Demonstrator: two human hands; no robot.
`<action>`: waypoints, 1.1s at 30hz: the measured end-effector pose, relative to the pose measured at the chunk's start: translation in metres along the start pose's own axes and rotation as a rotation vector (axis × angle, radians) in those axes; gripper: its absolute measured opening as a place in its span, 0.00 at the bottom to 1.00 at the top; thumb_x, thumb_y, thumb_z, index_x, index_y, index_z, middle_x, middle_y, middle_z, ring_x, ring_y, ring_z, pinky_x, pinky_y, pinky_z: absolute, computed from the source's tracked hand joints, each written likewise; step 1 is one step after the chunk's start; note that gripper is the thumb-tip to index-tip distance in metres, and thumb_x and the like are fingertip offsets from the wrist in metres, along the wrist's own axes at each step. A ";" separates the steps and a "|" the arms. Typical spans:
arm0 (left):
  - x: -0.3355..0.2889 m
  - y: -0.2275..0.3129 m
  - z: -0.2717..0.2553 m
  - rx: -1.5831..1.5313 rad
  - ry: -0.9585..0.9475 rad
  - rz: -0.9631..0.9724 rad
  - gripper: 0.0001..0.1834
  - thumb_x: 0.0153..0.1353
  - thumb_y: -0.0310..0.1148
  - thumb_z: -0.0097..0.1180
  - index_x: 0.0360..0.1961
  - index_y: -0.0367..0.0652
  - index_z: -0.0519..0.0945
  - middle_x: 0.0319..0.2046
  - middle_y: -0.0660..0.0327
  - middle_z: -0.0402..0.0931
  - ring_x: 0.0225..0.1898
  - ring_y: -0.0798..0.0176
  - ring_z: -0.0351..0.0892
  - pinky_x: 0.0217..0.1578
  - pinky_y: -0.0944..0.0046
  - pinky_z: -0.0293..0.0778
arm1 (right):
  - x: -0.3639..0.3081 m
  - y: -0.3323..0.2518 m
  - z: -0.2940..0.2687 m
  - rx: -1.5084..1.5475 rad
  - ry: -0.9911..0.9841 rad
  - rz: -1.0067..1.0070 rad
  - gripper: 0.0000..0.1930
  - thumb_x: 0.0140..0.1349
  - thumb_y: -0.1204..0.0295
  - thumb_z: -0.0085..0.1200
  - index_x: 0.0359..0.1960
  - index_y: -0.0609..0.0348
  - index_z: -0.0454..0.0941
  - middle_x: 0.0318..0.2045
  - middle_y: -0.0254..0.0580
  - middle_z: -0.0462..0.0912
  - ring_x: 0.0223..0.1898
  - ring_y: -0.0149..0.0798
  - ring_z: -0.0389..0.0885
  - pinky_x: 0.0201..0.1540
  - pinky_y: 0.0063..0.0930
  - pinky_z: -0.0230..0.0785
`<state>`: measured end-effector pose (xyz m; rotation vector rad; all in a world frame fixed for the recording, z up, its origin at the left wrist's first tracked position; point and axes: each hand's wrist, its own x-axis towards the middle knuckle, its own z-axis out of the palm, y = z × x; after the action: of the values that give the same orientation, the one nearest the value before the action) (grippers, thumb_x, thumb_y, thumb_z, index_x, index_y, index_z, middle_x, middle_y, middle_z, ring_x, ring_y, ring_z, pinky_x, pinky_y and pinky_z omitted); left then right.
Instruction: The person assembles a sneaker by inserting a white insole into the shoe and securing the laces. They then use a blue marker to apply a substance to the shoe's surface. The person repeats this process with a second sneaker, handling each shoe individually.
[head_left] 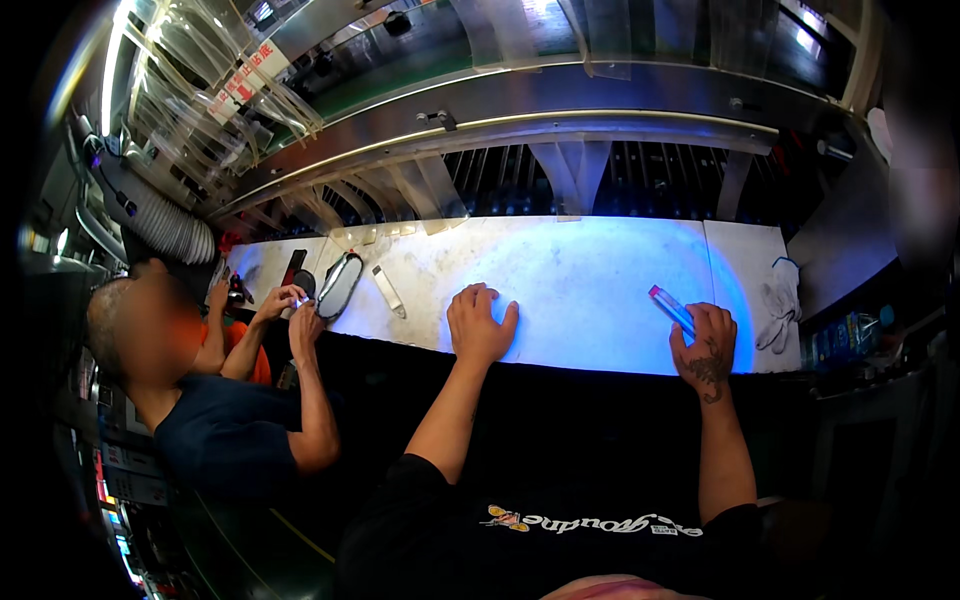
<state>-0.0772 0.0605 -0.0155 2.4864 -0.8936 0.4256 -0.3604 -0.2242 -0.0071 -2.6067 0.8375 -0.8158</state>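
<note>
My left hand (480, 325) lies on the pale worktop (590, 345) with its thumb spread from the fingers, and nothing shows in it. Farther right, my right hand (708, 345) is closed around a slim, marker-like stick (672, 308). The stick glows bluish, has a pink tip and points up and to the left; its lower end is hidden by the hand. Bright blue light falls on the worktop between and around both hands. To the left of my left hand lies a short whitish strip (388, 292) with a dark end.
A dark shoe-like piece with a pale rim (340, 285) lies near a co-worker (225, 425) on the left, whose hands hold something small. White gloves (778, 308) lie at the right end, by a plastic bottle (848, 340). A metal rail (500, 130) with clear strip curtains runs behind.
</note>
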 end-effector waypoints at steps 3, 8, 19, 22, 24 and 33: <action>-0.001 0.000 0.000 0.006 -0.007 -0.009 0.20 0.62 0.45 0.73 0.48 0.43 0.84 0.59 0.50 0.80 0.63 0.42 0.75 0.66 0.43 0.68 | 0.001 -0.001 -0.001 0.003 0.005 -0.001 0.17 0.64 0.66 0.65 0.51 0.59 0.86 0.52 0.45 0.85 0.56 0.49 0.80 0.62 0.47 0.70; -0.001 -0.002 -0.001 -0.010 0.008 0.010 0.21 0.62 0.45 0.72 0.48 0.43 0.84 0.59 0.49 0.79 0.64 0.42 0.74 0.67 0.43 0.68 | 0.000 -0.001 0.001 -0.014 0.056 -0.039 0.16 0.64 0.66 0.66 0.51 0.60 0.86 0.51 0.45 0.85 0.56 0.50 0.80 0.62 0.47 0.70; 0.000 0.000 -0.001 -0.002 -0.036 -0.031 0.20 0.63 0.45 0.72 0.48 0.43 0.84 0.59 0.49 0.79 0.64 0.42 0.74 0.67 0.43 0.68 | 0.001 -0.001 -0.001 0.011 0.006 -0.010 0.17 0.64 0.66 0.65 0.52 0.60 0.86 0.51 0.45 0.85 0.56 0.50 0.80 0.62 0.48 0.70; 0.000 0.000 -0.001 -0.012 0.005 0.005 0.20 0.62 0.45 0.73 0.48 0.43 0.84 0.59 0.50 0.79 0.63 0.42 0.74 0.67 0.43 0.68 | 0.001 -0.001 0.000 0.003 0.050 -0.044 0.17 0.63 0.67 0.66 0.52 0.61 0.85 0.51 0.47 0.85 0.55 0.52 0.80 0.60 0.49 0.70; 0.000 0.000 -0.002 -0.002 0.002 0.001 0.20 0.62 0.44 0.73 0.47 0.43 0.84 0.59 0.50 0.80 0.63 0.42 0.74 0.67 0.43 0.68 | 0.001 -0.001 0.000 0.002 0.045 -0.041 0.17 0.63 0.67 0.66 0.51 0.61 0.85 0.51 0.47 0.85 0.55 0.52 0.80 0.60 0.48 0.70; -0.001 0.001 -0.002 0.006 0.000 -0.009 0.20 0.63 0.45 0.72 0.48 0.43 0.84 0.59 0.50 0.79 0.63 0.42 0.74 0.67 0.43 0.68 | 0.001 0.000 0.000 0.012 0.026 -0.026 0.17 0.64 0.66 0.66 0.52 0.60 0.85 0.51 0.46 0.85 0.56 0.51 0.80 0.61 0.48 0.70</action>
<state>-0.0787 0.0607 -0.0139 2.4949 -0.8827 0.4254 -0.3599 -0.2245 -0.0064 -2.6070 0.8043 -0.8610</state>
